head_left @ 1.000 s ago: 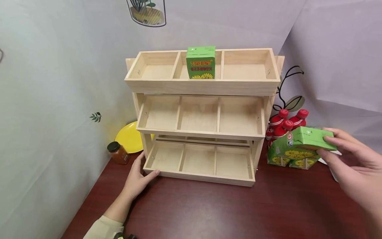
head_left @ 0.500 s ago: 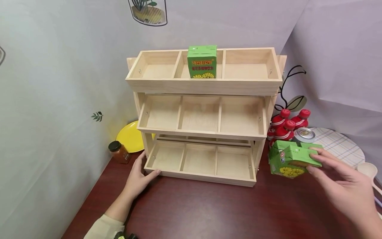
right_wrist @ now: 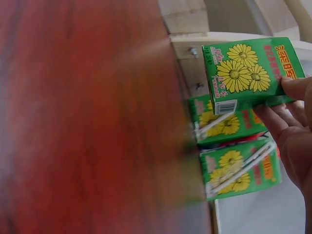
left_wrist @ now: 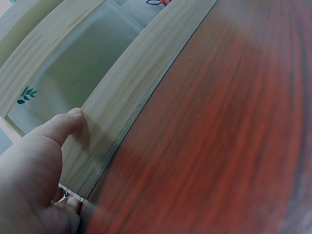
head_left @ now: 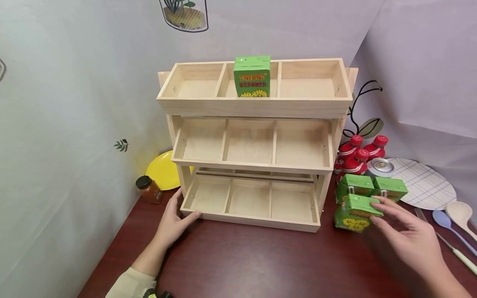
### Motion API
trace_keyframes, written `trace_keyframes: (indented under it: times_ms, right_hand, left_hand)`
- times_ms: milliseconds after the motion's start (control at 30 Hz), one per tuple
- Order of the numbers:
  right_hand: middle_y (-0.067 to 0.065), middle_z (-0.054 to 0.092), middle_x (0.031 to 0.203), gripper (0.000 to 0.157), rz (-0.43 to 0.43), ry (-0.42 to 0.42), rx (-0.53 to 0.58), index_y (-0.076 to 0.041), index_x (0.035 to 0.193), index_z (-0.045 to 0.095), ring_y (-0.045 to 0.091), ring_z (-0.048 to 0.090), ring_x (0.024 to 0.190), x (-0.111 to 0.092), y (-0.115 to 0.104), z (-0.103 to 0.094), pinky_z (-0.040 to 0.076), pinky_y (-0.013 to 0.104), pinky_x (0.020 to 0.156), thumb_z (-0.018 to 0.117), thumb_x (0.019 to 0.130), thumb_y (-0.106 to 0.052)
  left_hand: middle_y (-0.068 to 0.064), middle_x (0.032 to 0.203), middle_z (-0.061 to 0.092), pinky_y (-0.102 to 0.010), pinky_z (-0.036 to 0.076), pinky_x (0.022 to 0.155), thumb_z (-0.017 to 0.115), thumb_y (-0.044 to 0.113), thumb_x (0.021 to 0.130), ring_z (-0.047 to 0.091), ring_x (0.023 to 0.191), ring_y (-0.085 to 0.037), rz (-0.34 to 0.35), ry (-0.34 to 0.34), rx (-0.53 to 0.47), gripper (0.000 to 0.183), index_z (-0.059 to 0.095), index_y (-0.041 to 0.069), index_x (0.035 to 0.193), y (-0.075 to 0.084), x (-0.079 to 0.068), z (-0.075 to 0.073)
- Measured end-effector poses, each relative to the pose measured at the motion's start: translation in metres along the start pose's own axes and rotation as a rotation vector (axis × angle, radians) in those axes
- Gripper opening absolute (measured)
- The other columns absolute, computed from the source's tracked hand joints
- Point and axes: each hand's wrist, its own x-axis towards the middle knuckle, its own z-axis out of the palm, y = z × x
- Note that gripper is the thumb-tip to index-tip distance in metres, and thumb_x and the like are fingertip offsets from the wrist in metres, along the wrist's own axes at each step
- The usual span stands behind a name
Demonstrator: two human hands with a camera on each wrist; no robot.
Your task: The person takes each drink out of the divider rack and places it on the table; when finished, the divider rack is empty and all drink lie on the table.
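Observation:
My right hand (head_left: 410, 238) pinches a green drink carton (head_left: 355, 217) with yellow flowers by its right end, thumb on one face and fingers on the other. It is low over the table, just in front of two similar cartons (head_left: 390, 187); in the right wrist view the held carton (right_wrist: 248, 73) overlaps one of them. At the shelf's lower left corner, my left hand (head_left: 172, 223) grips the bottom tray of a three-tier wooden rack (head_left: 253, 108). Its thumb lies on the front board (left_wrist: 117, 92); the other fingers are mostly hidden. Another green carton (head_left: 252, 78) stands in the top tier's middle compartment.
Behind the cartons are red bottles (head_left: 354, 163) and a can (head_left: 381, 166). A checked round mat (head_left: 428, 184) and several utensils, including a pale spoon (head_left: 460, 213), lie at right. A jar (head_left: 149, 190) and a yellow plate (head_left: 162, 169) stand left of the rack.
My right hand has brought the held carton down and to the left, from in front of the bottles to near the tabletop, uncovering the two cartons behind. The left hand has stayed on the rack.

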Motion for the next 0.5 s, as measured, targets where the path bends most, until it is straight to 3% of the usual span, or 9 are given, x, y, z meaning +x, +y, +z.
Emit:
trace_keyframes:
  times_ms: [133, 300, 367, 500]
  right_hand:
    - [0.011, 0.064, 0.123, 0.042, -0.021, 0.000, 0.003, -0.006, 0.113, 0.073, 0.003, 0.054, 0.118, -0.002, 0.009, 0.002, 0.036, 0.008, 0.092, 0.079, 0.074, 0.008]
    - [0.011, 0.064, 0.123, 0.041, -0.032, 0.004, 0.009, -0.005, 0.112, 0.073, 0.003, 0.054, 0.118, -0.003, 0.020, 0.003, 0.035, 0.008, 0.093, 0.078, 0.073, 0.009]
    - [0.013, 0.064, 0.122, 0.041, -0.038, 0.000, 0.009, -0.005, 0.111, 0.073, 0.004, 0.054, 0.119, -0.004, 0.023, 0.003, 0.035, 0.008, 0.094, 0.078, 0.073, 0.010]
    - [0.015, 0.064, 0.122, 0.040, -0.030, -0.006, 0.009, -0.003, 0.110, 0.073, 0.003, 0.053, 0.119, -0.005, 0.026, 0.004, 0.034, 0.009, 0.095, 0.078, 0.073, 0.011]
  left_hand:
    - [-0.015, 0.145, 0.031, -0.046, 0.038, 0.100, 0.083, 0.020, 0.078, 0.040, 0.130, -0.028, -0.003, 0.004, 0.007, 0.095, 0.024, 0.011, 0.153, -0.017, 0.003, 0.003]
    - [-0.008, 0.145, 0.032, -0.024, 0.039, 0.098, 0.084, 0.026, 0.077, 0.041, 0.129, -0.022, -0.005, 0.016, 0.009, 0.096, 0.025, 0.023, 0.153, -0.037, 0.006, 0.005]
    - [-0.010, 0.145, 0.032, -0.019, 0.038, 0.096, 0.084, 0.023, 0.077, 0.042, 0.129, -0.025, 0.008, 0.019, -0.003, 0.095, 0.025, 0.020, 0.153, -0.034, 0.005, 0.004]
    - [-0.017, 0.144, 0.032, -0.022, 0.039, 0.096, 0.083, 0.016, 0.078, 0.043, 0.128, -0.031, 0.011, 0.006, -0.013, 0.093, 0.026, 0.008, 0.152, -0.011, 0.002, 0.000]
